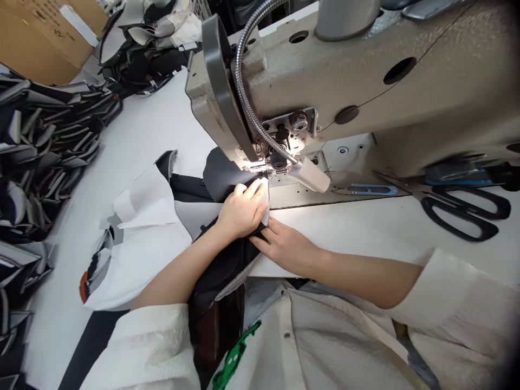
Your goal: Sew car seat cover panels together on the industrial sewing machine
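Head view: fabric (239, 254) steadied, likely for alignment.
Left hand (239, 212) clamps it; right hand (290, 249) touches at four o'clock, grip unclear.

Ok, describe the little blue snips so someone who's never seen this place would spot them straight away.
Find the big sewing machine, then the pale lamp head on its bendy metal neck. Just right of that lamp, near the front edge of the machine's bed, lie the snips. They're slim and light blue, unlike the larger scissors beside them, with big black finger loops.
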Available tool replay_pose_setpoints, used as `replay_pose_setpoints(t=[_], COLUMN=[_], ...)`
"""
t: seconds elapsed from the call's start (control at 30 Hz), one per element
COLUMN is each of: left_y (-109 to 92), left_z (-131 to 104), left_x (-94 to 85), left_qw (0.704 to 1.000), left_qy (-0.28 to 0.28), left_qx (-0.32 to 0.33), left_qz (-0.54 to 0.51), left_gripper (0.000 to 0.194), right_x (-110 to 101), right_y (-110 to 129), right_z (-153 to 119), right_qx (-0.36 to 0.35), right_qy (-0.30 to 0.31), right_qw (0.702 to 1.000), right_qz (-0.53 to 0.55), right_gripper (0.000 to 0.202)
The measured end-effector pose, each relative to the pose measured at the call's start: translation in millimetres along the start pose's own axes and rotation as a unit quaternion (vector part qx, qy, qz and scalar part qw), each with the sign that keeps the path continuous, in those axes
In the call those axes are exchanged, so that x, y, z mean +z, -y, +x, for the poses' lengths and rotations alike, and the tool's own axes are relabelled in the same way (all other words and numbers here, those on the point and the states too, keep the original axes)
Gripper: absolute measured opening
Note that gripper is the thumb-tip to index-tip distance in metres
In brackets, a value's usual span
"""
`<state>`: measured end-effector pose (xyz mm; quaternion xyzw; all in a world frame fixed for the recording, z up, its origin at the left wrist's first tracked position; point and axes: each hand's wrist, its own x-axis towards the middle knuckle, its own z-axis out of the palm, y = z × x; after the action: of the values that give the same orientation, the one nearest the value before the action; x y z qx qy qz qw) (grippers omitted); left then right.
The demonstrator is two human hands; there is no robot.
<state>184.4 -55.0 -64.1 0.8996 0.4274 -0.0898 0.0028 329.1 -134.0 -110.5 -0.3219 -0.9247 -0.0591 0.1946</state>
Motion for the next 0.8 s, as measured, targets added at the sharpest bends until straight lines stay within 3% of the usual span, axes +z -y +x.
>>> replay_pose_setpoints(t=[0.8], left_y=[-1], left_z=[9], left_x=[2.4], left_qw=[0.999], left_qy=[-0.029], left_qx=[-0.025], left_qz=[0.008], left_gripper=[0.052], right_x=[-3], right_y=[-11], right_z=[2], right_qx=[-0.002], right_qy=[-0.010], right_qw=[1.000], right_qz=[0.005], right_gripper=[0.024])
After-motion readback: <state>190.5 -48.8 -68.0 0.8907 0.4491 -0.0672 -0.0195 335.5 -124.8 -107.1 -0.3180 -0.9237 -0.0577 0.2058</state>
